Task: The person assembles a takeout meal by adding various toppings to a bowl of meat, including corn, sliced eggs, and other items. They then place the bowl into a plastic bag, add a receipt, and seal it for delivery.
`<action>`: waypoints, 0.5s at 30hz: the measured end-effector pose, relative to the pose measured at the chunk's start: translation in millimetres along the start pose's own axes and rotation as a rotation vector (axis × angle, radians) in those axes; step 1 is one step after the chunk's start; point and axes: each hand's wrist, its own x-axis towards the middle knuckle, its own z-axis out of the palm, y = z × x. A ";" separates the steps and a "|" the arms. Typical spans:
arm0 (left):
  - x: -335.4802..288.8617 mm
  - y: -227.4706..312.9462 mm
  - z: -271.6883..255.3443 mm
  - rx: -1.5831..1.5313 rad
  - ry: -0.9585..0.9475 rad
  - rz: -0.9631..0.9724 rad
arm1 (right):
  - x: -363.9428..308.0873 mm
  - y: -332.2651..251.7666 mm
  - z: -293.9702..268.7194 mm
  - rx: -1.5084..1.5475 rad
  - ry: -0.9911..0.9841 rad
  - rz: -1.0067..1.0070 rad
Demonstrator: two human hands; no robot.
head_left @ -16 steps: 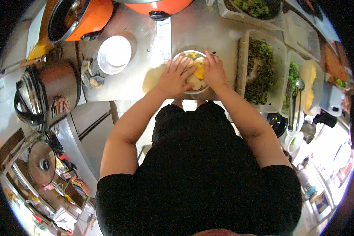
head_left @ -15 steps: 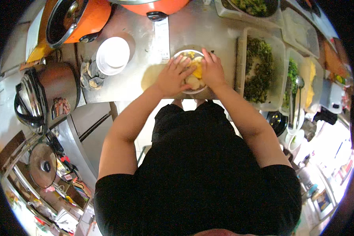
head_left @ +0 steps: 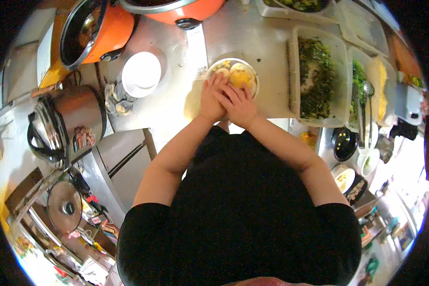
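Observation:
A round bowl with a white rim (head_left: 232, 59) holds yellow food (head_left: 241, 77) and pale rounded pieces that look like halved eggs. Both my hands are over its near side. My left hand (head_left: 212, 100) reaches in at the near left, fingers stretched over the pale pieces. Beside it, my right hand (head_left: 240, 105) lies across the near rim with its fingers apart, the tips close to the left hand's fingers and the yellow food. The near part of the bowl is hidden under my hands.
A stack of white bowls (head_left: 141, 75) stands left on the steel counter, beside a dark crumpled cloth-like bundle (head_left: 119, 99). Orange cookers (head_left: 112, 33) are at the back left. To the right sits a plastic container (head_left: 295, 71) of dark chopped greens, with ladles (head_left: 369, 90) beyond.
My hands have drawn together and toward me, from around the bowl's sides to its near edge. More of the yellow food and far rim shows. The whole view has shifted slightly.

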 end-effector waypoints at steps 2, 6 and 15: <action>-12.8 -13.5 23.0 0.038 0.014 -0.040 | 0.0 -1.1 -0.5 0.045 -0.125 0.021; -21.2 -3.8 -8.5 -0.402 0.227 -0.139 | 14.1 1.1 -17.0 0.066 -0.011 0.140; -44.3 -106.7 -88.4 -1.262 0.887 -1.242 | -15.6 46.0 -20.9 0.771 0.136 1.062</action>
